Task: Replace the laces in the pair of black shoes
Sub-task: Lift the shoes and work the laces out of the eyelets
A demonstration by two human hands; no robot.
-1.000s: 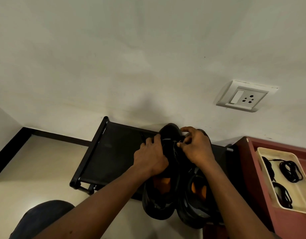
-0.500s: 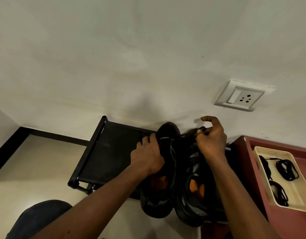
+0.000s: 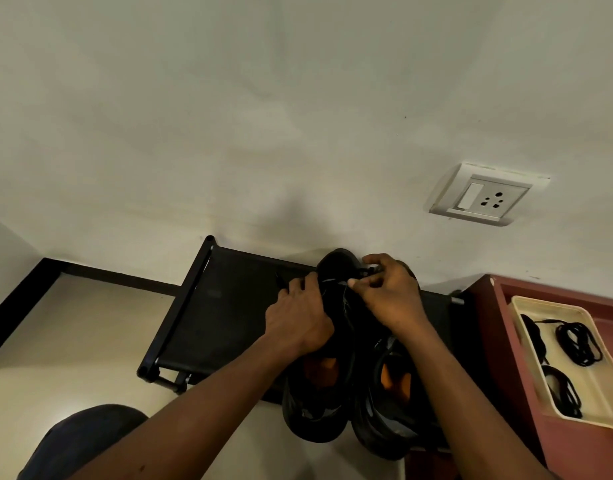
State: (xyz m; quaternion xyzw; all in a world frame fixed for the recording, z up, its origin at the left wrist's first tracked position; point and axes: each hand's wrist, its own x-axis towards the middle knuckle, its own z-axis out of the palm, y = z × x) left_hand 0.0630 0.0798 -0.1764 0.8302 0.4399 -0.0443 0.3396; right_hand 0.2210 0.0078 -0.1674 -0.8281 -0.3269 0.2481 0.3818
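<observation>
Two black shoes point(image 3: 315, 403), low centre, unfinished I'd say: left hand point(image 3: 298, 323) grips one, right hand point(image 3: 391, 299) pinches its lace point(image 3: 366, 271); spare laces point(image 3: 578, 341) wait in the tray point(image 3: 547, 301).

Under my left hand point(image 3: 298, 320) the shoe point(image 3: 315, 410) looks like matt black fabric; the lace point(image 3: 365, 271) in my right hand point(image 3: 391, 303) is dull black cord. Left of my hands the rack point(image 3: 211, 306) has a dull cloth shelf; to the right, a smooth cream plastic tray point(image 3: 609, 393).
</observation>
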